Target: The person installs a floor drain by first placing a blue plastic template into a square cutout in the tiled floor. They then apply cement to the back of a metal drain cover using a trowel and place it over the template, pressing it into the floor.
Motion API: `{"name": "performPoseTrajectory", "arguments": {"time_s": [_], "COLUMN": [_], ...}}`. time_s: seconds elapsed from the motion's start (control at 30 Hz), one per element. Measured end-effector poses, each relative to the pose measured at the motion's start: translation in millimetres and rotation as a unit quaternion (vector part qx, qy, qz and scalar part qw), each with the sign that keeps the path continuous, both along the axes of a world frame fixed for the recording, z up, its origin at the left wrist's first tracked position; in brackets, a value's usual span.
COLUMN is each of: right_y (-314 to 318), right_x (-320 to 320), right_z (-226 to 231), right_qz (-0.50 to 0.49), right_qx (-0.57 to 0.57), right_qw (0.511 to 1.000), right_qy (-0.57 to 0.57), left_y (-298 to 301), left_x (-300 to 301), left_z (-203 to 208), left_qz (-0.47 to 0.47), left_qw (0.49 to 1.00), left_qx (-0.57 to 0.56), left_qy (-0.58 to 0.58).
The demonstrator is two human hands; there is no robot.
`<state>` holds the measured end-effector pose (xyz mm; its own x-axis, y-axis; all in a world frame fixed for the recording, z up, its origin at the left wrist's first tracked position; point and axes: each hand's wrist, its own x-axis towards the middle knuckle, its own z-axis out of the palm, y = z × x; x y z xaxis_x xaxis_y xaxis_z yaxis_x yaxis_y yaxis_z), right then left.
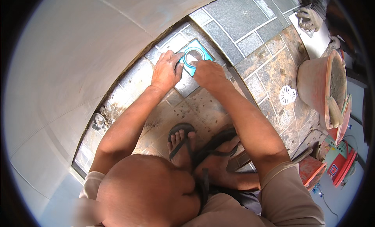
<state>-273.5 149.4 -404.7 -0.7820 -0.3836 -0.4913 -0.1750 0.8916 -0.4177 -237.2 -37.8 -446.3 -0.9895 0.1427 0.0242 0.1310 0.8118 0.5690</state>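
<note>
A square floor drain frame (197,46) with a bright blue border and a round opening lies on the grey tiled floor by the wall. My left hand (166,71) is at its left corner, fingers bent, with the fingertips pressed to the edge. My right hand (211,74) grips the near right side, and its thumb reaches over to the round opening. The undersides of the fingers are hidden. A round white slotted drain grate (288,95) lies apart on the tiles to the right.
A tan bucket of grey mortar (318,86) stands at the right. Beyond it, a co-worker's gloved hand (310,19) touches a white panel (317,42). A raised tile step (244,80) runs beside my right arm. A small round container (98,122) sits by the wall. My sandalled feet (181,145) are below.
</note>
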Motion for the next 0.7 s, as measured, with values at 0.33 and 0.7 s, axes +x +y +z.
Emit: {"name": "performPoseTrajectory", "arguments": {"time_s": [0.33, 0.7], "right_y": [-5, -1], "right_x": [-22, -18], "right_z": [2, 1], "right_qz": [-0.043, -0.044], "right_qx": [0.059, 0.044], "right_qw": [0.990, 0.990], "right_qy": [-0.122, -0.130], "left_y": [2, 2], "left_x": [-2, 1], "left_z": [4, 6], "left_qz": [-0.011, -0.001], "left_qw": [1.000, 1.000], "left_qx": [-0.016, -0.013], "left_qy": [-0.015, -0.020]}}
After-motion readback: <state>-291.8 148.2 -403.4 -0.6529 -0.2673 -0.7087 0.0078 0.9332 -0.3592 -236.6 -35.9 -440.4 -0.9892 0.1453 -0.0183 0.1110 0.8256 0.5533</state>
